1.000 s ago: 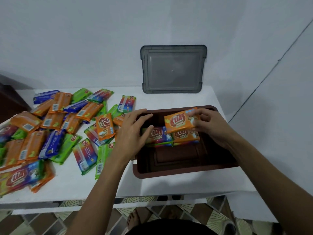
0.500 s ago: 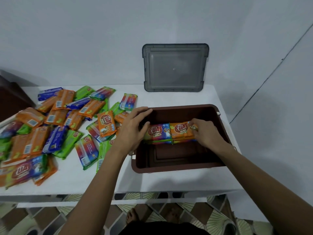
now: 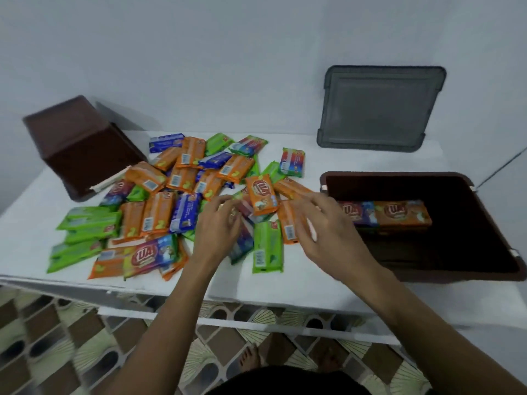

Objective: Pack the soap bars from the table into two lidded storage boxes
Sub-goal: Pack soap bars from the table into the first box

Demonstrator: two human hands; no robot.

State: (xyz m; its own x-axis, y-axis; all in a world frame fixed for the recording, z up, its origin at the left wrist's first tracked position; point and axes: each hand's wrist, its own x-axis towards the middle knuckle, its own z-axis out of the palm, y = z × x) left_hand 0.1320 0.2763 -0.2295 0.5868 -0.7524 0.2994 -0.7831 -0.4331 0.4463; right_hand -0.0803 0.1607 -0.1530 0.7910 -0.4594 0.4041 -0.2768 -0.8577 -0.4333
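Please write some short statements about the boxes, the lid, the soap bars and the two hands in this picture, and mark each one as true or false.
1. The open box on the right already holds soap bars. True.
2. The grey lid is closed on that box. False: it leans against the wall behind it.
3. The second brown box stands upright and is full. False: it is tipped over at the far left, with no bars seen in it.
4. Both hands are over the pile on the table. True: the left hand and right hand reach there.
5. The right hand is inside the open box. False: it is outside, left of it.
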